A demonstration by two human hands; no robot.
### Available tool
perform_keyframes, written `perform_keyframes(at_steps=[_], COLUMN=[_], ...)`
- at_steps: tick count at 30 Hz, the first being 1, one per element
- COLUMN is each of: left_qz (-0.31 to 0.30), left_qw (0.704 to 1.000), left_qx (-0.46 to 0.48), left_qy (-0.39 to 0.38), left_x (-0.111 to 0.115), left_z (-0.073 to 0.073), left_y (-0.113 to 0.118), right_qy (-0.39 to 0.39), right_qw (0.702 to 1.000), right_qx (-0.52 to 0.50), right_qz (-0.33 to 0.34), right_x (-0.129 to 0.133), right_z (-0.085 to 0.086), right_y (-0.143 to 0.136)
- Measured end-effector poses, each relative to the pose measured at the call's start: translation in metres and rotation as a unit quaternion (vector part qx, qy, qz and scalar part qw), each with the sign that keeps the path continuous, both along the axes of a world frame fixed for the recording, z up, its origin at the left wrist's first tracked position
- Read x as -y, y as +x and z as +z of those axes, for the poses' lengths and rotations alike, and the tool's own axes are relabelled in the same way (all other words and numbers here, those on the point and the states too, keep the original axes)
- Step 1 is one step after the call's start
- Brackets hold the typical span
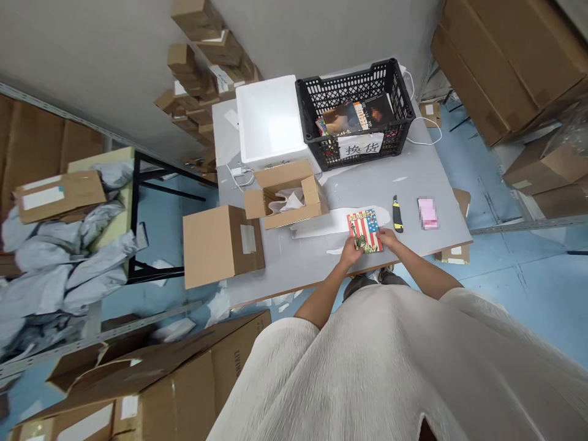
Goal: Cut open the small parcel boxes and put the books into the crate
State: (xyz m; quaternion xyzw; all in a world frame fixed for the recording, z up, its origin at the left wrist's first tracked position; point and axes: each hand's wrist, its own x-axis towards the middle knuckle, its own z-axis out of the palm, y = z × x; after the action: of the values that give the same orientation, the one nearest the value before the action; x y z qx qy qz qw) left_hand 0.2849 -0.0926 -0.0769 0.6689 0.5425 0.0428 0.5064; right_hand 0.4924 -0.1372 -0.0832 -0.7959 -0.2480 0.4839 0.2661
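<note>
A book [364, 231] with a striped, flag-like cover and a green statue figure lies between my two hands near the table's front edge. My left hand [351, 252] grips its lower left side, the thumb over the cover. On the right side, my right hand [388, 237] is closed on the book's edge. Just beyond that hand is a yellow and black utility knife [397, 214]. A pink paper slip [428, 213], partly blurred, lies farther right. To the left stands an open cardboard box [294, 214] with crumpled white paper inside.
At the back of the grey table [353, 185] stand a black plastic crate [316, 150] holding several books and a white bin [269, 119]. A closed carton [209, 248] sits at the left corner. Grey parcels [41, 269] are heaped at far left, and large cartons [193, 380] stand front left.
</note>
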Motion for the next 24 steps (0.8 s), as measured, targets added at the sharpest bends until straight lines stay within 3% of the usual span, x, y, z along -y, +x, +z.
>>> perform_keyframes(at_steps=[5,10,16,24], left_qz=[0.022,0.016,0.0,0.004], left_qw=[0.999,0.996,0.99,0.981], left_qx=[0.035,0.084,0.134,0.193], left_qy=[-0.007,-0.033,-0.041,-0.01], left_x=[-0.003,-0.009,-0.014,-0.019], left_z=[-0.005,-0.005,0.014,0.036], left_y=[0.009,0.042,0.075,0.077], right_qy=[-0.021,0.024,0.087,0.096], right_qw=[0.999,0.996,0.988,0.981], right_qx=[0.026,0.079,0.13,0.167], right_qz=[-0.021,-0.017,-0.013,0.015], right_x=[-0.004,-0.013,-0.014,-0.015], right_z=[0.011,0.034,0.06,0.068], right_y=[0.005,0.029,0.049,0.026])
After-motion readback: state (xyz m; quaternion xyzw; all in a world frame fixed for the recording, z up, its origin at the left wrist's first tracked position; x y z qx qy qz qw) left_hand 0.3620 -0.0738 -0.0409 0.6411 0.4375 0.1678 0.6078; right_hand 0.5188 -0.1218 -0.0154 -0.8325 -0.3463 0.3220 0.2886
